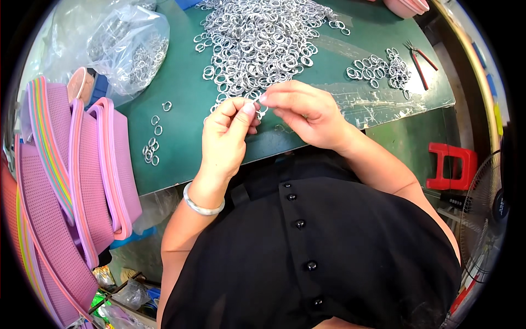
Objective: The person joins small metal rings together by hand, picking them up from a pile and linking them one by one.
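Both my hands meet at the near edge of a big heap of silvery metal rings (252, 49) on the green table. My left hand (226, 131) is closed, with thumb and forefinger pinching a small metal ring that its fingertips mostly hide. From the right, my right hand (309, 114) brings its bent fingers to the same spot. Its fingertips are drawn together against the left thumb tip; what they grip is too small to make out. A light bangle (204, 203) circles my left wrist.
Several loose rings (150, 151) lie left of my hands. Farther right are a smaller ring pile (378, 71) and red-handled pliers (421, 66). Pink-purple baskets (118, 164) crowd the left side, below a clear plastic bag (131, 52). A red stool (452, 166) and fan (482, 208) stand right.
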`<state>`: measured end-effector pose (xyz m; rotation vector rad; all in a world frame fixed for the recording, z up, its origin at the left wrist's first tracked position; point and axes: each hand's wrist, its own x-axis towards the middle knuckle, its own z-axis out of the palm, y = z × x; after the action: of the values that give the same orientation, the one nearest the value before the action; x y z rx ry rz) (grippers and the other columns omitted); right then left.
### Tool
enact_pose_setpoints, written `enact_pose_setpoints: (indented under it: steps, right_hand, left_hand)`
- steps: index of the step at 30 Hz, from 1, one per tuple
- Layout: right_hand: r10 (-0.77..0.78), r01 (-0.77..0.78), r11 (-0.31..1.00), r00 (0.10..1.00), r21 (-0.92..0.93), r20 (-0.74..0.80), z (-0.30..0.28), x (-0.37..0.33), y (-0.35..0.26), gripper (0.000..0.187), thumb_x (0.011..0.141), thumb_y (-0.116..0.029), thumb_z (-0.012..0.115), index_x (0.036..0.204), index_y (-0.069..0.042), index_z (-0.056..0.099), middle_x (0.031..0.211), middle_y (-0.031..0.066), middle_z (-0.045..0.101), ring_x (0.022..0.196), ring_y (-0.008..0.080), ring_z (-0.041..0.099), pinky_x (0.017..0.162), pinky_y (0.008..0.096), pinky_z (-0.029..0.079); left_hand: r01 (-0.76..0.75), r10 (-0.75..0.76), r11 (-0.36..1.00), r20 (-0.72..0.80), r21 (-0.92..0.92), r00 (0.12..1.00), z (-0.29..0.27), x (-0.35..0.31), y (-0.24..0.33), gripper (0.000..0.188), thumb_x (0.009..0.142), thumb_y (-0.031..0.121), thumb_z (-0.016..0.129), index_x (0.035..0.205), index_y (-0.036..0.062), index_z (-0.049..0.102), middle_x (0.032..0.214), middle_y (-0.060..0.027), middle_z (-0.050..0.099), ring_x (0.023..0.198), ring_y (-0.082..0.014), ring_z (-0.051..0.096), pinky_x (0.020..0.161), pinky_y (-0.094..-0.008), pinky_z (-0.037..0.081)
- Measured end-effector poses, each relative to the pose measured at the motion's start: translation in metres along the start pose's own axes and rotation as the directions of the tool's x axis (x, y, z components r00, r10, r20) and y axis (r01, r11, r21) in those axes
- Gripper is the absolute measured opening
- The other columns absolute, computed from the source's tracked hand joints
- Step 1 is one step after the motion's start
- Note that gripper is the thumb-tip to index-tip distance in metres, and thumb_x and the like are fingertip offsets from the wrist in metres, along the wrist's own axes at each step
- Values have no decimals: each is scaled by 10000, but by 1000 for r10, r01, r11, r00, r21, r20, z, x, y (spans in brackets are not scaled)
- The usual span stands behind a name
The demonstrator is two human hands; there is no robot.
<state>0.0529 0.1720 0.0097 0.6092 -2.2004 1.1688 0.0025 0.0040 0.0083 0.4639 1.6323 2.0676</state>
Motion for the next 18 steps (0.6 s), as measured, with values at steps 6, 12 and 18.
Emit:
enact_pose_setpoints:
  steps: [6, 12, 18]
  right_hand:
    - [148, -140, 985, 986, 101, -75, 1, -4, 8, 229, 718, 75, 568, 921, -26, 600, 884, 105, 592, 786, 218, 594, 658, 276, 476]
    - [167, -165, 984, 986, 71, -29, 3, -6, 11, 159, 743, 20, 583, 894, -24, 604, 857, 92, 596, 779, 189, 594, 660, 268, 470]
    - [405, -453, 807, 892, 379, 203, 6, 0, -4, 144, 796, -24, 575, 937, -2, 596, 829, 60, 593, 777, 114, 557, 665, 233, 438]
  left_hand:
    - [148, -150, 964, 4, -223, 989, -7, 1, -6, 134, 866, 143, 531, 887, 24, 588, 790, -14, 567, 667, -89, 519, 604, -215, 426]
    - [197, -186, 928, 62, -317, 980, -13, -2, -9, 120, 862, 134, 535, 892, 33, 592, 798, -17, 572, 685, -86, 521, 612, -212, 425]
    - [75, -75, 996, 6, -51, 997, -11, -9, -7, 101, 828, 124, 585, 874, 33, 586, 746, 6, 560, 655, -60, 494, 600, -195, 412]
